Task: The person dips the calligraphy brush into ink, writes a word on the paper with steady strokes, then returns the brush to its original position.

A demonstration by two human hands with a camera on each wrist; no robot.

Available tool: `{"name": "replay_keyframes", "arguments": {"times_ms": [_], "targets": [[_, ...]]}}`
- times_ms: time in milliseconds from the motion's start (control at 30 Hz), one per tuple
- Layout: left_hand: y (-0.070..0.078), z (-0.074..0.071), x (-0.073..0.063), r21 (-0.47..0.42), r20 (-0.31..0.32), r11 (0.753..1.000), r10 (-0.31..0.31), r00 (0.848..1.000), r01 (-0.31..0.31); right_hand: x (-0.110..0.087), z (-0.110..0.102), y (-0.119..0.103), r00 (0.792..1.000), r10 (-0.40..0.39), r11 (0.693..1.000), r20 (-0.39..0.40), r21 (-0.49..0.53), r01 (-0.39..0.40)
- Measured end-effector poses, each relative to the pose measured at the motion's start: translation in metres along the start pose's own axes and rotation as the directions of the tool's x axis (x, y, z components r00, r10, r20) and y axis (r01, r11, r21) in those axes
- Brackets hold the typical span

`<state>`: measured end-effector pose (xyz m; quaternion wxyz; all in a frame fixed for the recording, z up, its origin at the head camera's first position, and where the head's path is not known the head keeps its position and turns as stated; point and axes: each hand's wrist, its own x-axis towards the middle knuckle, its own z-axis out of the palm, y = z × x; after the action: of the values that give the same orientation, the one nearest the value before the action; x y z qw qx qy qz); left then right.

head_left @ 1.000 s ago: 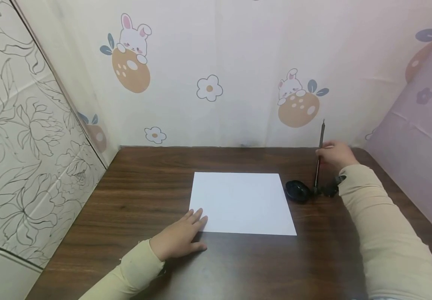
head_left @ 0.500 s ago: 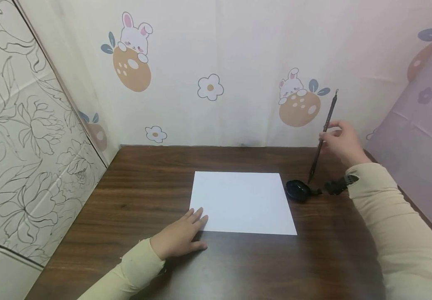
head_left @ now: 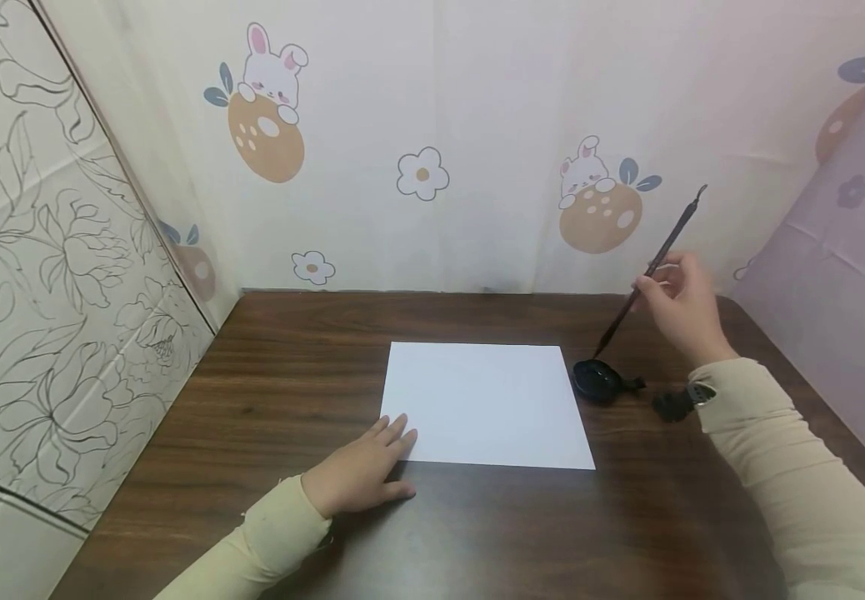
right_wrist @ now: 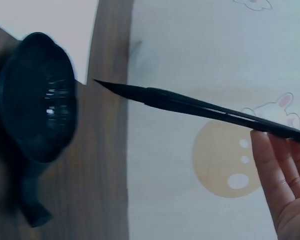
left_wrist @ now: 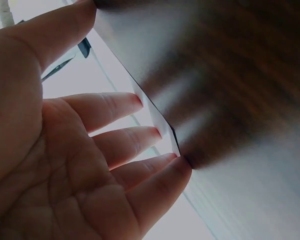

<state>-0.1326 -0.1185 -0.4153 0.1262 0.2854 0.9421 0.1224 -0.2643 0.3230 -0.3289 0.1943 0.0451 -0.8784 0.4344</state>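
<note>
A: Your right grip (head_left: 683, 312) was pinching the dark brush (head_left: 672, 241) partway along its handle, between thumb and fingers.

B: You held it slanted above the worktop (head_left: 492, 533), its looped end up toward the right and its pointed bristles down toward the left.

A: Was your brush in the dark dish (head_left: 597, 382)?

B: From your head view, the tip lined up with the dish's far rim; your right wrist view showed the two apart. The dish sat toward the worktop's right edge, just beside the paper (head_left: 488, 404), its short stem pointing right. You had a glossy inside there, contents unclear.

A: And your left grip (head_left: 357, 479)?

B: Unclenched and grasping nothing. Your fingers rested spread at the paper's near-left corner, your thumb over the worktop. The white sheet lay flat, nearer the worktop's far edge.

A: Past that edge you faced a pale cloth (head_left: 492, 100) printed with rabbits and flowers; a line-drawn floral panel (head_left: 20, 292) stood beyond the left edge.
</note>
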Motion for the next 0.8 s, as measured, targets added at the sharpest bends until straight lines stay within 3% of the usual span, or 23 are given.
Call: {"name": "replay_keyframes", "arguments": {"times_ms": [267, 433, 800], "targets": [[-0.001, -0.001, -0.001, 0.007, -0.001, 1.000, 0.007, 1.000, -0.007, -0.020, 0.009, 0.012, 0.999, -0.033, 0.997, 0.012, 0.072, 0.033], [-0.002, -0.002, -0.001, 0.008, -0.006, 1.000, 0.009, 1.000, -0.009, -0.026, 0.013, 0.022, 1.000, -0.010, 0.988, 0.015, 0.155, 0.007], [-0.003, -0.002, -0.002, 0.011, -0.006, 1.000, 0.016, 1.000, -0.016, -0.035, 0.016, 0.032, 0.998, 0.059, 0.978, 0.020, 0.198, -0.061]]}}
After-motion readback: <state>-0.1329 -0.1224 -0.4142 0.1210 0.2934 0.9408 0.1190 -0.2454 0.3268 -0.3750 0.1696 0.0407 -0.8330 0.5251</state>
